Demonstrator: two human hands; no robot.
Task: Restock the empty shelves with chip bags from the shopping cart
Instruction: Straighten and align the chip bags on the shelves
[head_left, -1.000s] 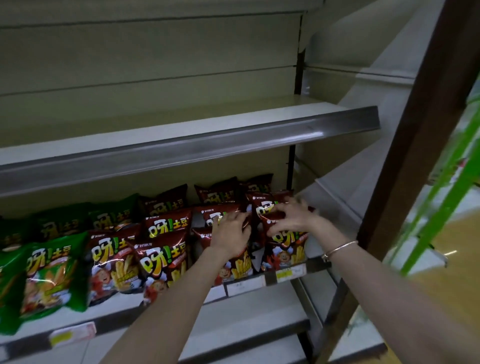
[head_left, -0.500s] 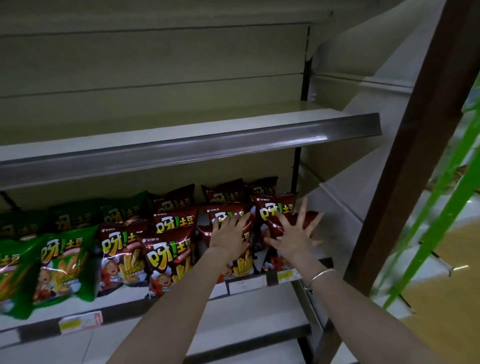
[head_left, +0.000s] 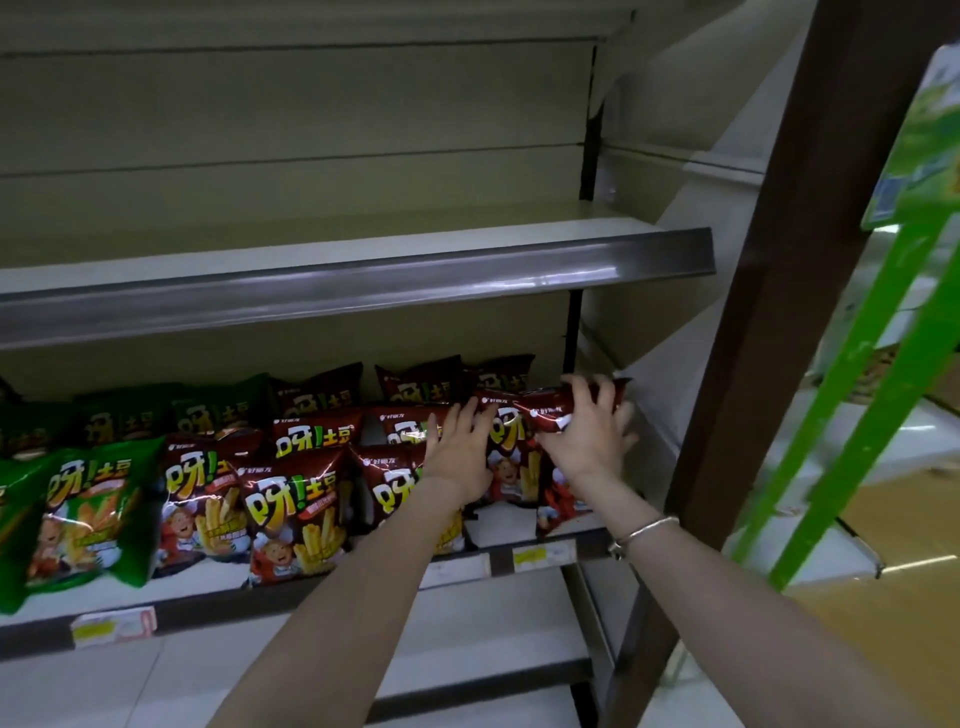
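Observation:
Brown chip bags (head_left: 296, 514) stand in rows on the middle shelf (head_left: 208, 605), with green chip bags (head_left: 88, 509) to their left. My right hand (head_left: 589, 447) is at the shelf's right end, its fingers curled over the top edge of the rightmost brown chip bag (head_left: 548, 415). My left hand (head_left: 457, 452) lies flat with straight fingers against the front of the neighbouring brown bags. The shopping cart is out of view.
An upper shelf (head_left: 363, 286) with a metal front rail holds nothing and overhangs the bags. A bare lower shelf (head_left: 493, 639) sits beneath. A dark brown upright post (head_left: 779, 260) flanks the right side, and a green rack (head_left: 857, 389) stands beyond it.
My right hand went from spread flat on the bags to curling over the top of the rightmost brown bag. My left hand stayed flat on the neighbouring bags.

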